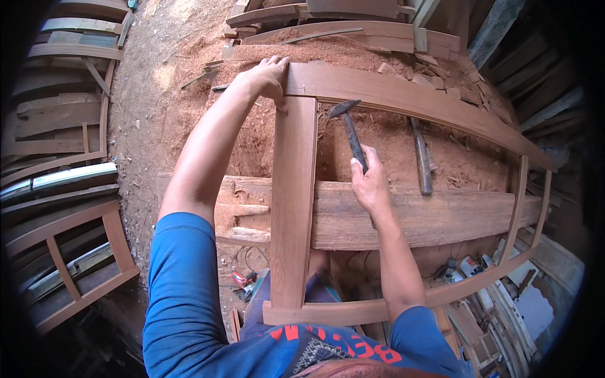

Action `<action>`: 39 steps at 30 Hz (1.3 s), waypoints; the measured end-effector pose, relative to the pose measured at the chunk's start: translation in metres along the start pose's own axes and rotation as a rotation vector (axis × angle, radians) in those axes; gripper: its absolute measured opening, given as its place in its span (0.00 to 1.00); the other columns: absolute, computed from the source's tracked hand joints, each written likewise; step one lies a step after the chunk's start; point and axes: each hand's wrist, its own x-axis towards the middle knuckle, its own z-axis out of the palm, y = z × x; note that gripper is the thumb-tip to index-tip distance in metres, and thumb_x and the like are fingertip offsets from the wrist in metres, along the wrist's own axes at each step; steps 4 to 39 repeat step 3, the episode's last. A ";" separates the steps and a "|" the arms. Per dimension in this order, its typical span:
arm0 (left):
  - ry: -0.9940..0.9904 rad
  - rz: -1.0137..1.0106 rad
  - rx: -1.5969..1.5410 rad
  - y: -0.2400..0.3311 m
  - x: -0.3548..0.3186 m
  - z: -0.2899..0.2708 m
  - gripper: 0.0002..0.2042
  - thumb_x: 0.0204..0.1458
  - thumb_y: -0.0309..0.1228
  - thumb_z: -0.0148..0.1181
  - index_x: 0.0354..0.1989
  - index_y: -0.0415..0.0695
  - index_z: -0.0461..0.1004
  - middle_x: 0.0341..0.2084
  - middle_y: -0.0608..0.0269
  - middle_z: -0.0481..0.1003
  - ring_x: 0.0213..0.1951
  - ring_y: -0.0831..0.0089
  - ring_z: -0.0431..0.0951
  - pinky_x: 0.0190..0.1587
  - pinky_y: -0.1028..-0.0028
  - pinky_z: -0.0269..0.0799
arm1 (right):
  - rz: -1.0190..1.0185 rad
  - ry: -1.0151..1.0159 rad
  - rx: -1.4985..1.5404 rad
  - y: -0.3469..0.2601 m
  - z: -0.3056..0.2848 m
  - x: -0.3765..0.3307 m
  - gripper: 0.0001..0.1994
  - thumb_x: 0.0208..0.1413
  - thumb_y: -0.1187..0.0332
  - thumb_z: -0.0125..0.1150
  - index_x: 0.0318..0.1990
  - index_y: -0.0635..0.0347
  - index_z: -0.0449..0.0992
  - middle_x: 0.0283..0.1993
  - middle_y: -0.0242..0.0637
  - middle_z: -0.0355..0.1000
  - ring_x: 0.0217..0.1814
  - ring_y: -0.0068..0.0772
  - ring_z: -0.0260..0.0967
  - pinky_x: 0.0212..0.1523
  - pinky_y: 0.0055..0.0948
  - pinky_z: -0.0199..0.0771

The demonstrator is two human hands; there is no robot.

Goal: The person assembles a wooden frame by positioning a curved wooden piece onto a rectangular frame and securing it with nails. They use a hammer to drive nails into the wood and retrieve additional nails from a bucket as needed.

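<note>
A large wooden frame (293, 201) with a wide end board, long rails and narrow crosspieces lies across the workbench. My left hand (268, 80) grips its far left corner, fingers over the end of the far rail and thumb near the joint with the end board. In my right hand (370, 181) is a hammer (352, 137), held closed around the dark handle. The hammer's head is inside the frame's opening, just near the far rail and apart from the end board.
Beneath the frame runs a thick worn bench plank (409, 214). A tool with a wooden handle (421, 157) lies on it, its far end under the rail. Sawdust (252, 138) covers the area beyond. Other wooden frames (94, 290) stand at left; a red tool (241, 279) lies below.
</note>
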 end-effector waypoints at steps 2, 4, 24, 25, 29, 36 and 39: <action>-0.085 -0.001 -0.083 -0.002 0.004 -0.005 0.70 0.27 0.42 0.89 0.80 0.43 0.43 0.78 0.49 0.48 0.78 0.52 0.47 0.78 0.57 0.54 | 0.078 -0.061 0.024 -0.003 0.003 -0.007 0.22 0.66 0.63 0.57 0.65 0.60 0.69 0.47 0.59 0.78 0.53 0.52 0.80 0.55 0.45 0.75; -0.131 -0.003 -0.124 -0.005 0.006 -0.010 0.71 0.27 0.44 0.89 0.80 0.43 0.43 0.79 0.50 0.45 0.79 0.52 0.46 0.78 0.57 0.54 | 0.082 -0.063 0.023 -0.004 0.003 -0.010 0.22 0.66 0.63 0.57 0.65 0.60 0.69 0.47 0.59 0.78 0.53 0.52 0.80 0.55 0.45 0.75; -0.131 -0.003 -0.124 -0.005 0.006 -0.010 0.71 0.27 0.44 0.89 0.80 0.43 0.43 0.79 0.50 0.45 0.79 0.52 0.46 0.78 0.57 0.54 | 0.082 -0.063 0.023 -0.004 0.003 -0.010 0.22 0.66 0.63 0.57 0.65 0.60 0.69 0.47 0.59 0.78 0.53 0.52 0.80 0.55 0.45 0.75; -0.131 -0.003 -0.124 -0.005 0.006 -0.010 0.71 0.27 0.44 0.89 0.80 0.43 0.43 0.79 0.50 0.45 0.79 0.52 0.46 0.78 0.57 0.54 | 0.082 -0.063 0.023 -0.004 0.003 -0.010 0.22 0.66 0.63 0.57 0.65 0.60 0.69 0.47 0.59 0.78 0.53 0.52 0.80 0.55 0.45 0.75; -0.131 -0.003 -0.124 -0.005 0.006 -0.010 0.71 0.27 0.44 0.89 0.80 0.43 0.43 0.79 0.50 0.45 0.79 0.52 0.46 0.78 0.57 0.54 | 0.082 -0.063 0.023 -0.004 0.003 -0.010 0.22 0.66 0.63 0.57 0.65 0.60 0.69 0.47 0.59 0.78 0.53 0.52 0.80 0.55 0.45 0.75; -0.131 -0.003 -0.124 -0.005 0.006 -0.010 0.71 0.27 0.44 0.89 0.80 0.43 0.43 0.79 0.50 0.45 0.79 0.52 0.46 0.78 0.57 0.54 | 0.082 -0.063 0.023 -0.004 0.003 -0.010 0.22 0.66 0.63 0.57 0.65 0.60 0.69 0.47 0.59 0.78 0.53 0.52 0.80 0.55 0.45 0.75; -0.131 -0.003 -0.124 -0.005 0.006 -0.010 0.71 0.27 0.44 0.89 0.80 0.43 0.43 0.79 0.50 0.45 0.79 0.52 0.46 0.78 0.57 0.54 | 0.082 -0.063 0.023 -0.004 0.003 -0.010 0.22 0.66 0.63 0.57 0.65 0.60 0.69 0.47 0.59 0.78 0.53 0.52 0.80 0.55 0.45 0.75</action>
